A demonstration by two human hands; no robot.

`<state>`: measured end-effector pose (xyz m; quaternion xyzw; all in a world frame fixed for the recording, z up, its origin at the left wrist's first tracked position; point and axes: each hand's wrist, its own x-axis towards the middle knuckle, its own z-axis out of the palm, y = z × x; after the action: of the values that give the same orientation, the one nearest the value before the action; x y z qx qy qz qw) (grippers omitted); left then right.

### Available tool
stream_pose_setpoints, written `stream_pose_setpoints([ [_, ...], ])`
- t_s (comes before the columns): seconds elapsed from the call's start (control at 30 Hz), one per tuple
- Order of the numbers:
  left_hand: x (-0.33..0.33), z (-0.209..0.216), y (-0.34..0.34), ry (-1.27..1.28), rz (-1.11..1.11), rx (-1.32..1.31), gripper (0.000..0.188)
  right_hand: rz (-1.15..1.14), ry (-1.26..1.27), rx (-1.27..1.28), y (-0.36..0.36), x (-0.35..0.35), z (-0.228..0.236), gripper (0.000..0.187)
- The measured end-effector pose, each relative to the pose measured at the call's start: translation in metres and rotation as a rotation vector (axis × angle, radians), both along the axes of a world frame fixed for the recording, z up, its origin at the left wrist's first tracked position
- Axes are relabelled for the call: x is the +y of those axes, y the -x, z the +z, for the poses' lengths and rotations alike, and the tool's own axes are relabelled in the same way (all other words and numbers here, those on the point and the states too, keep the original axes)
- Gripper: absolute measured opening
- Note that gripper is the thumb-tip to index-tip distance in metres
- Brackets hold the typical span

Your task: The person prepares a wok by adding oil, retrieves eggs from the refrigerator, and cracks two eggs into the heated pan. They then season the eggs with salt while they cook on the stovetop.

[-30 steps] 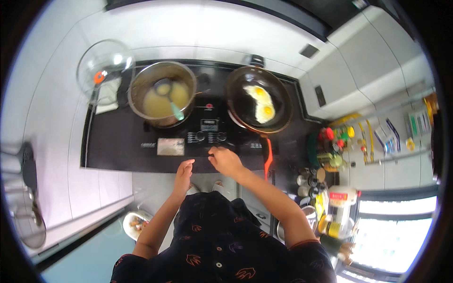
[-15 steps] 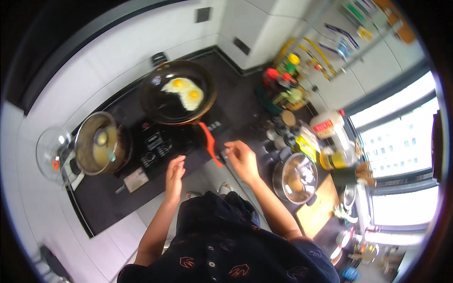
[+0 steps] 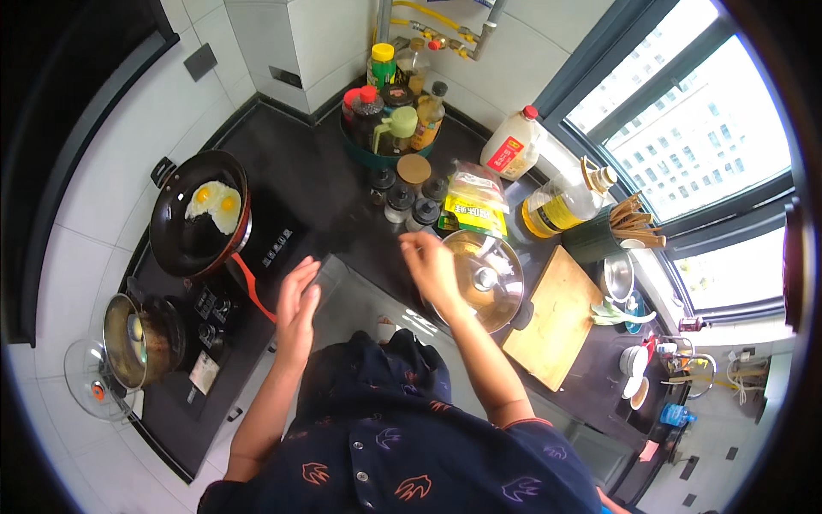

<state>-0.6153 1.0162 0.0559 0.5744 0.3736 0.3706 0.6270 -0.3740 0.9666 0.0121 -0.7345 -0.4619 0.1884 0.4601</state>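
Observation:
My left hand (image 3: 297, 310) is raised over the front edge of the counter, fingers stretched out and nothing in it. The red-orange handle of a frying pan (image 3: 174, 210) is the nearest thing to it; two fried eggs (image 3: 214, 206) with whole yolks lie in the pan. Loosely bent, the fingers of my right hand (image 3: 431, 272) appear to hold nothing. That hand hovers at the left side of a pot covered by a glass lid (image 3: 505, 265) with a round knob. Whether it touches the lid's rim I cannot tell.
A pot of liquid (image 3: 120, 334) stands on the near-left burner, a loose glass lid (image 3: 90, 377) beside it. Spice jars (image 3: 400, 201), a tub of sauce bottles (image 3: 377, 158), an oil jug (image 3: 548, 210) and a white jug (image 3: 512, 146) stand farther back. Rightward lies a cutting board (image 3: 556, 321).
My view has swung right, so the stove now sits farther left and more of the right counter shows. My right hand is now beside the lidded pot; both hands still look empty.

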Motion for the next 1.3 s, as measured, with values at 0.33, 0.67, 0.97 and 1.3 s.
stream_pose_setpoints([
  [0.33,-0.007,-0.039,-0.060,0.108,-0.066,0.051,0.033,0.037,0.229,-0.302,-0.108,0.037,-0.055,0.051],
  [0.67,0.023,-0.038,-0.013,0.072,0.060,0.060,0.032,-0.002,0.405,-0.719,-0.083,0.084,-0.044,0.058],
  [0.97,0.026,-0.015,0.006,0.018,-0.032,0.105,0.033,0.054,0.585,-0.568,-0.054,0.146,-0.067,0.073],
  [1.3,0.043,-0.015,0.017,0.047,-0.023,0.053,0.033,0.178,0.423,-0.627,-0.047,0.142,-0.050,0.073],
])
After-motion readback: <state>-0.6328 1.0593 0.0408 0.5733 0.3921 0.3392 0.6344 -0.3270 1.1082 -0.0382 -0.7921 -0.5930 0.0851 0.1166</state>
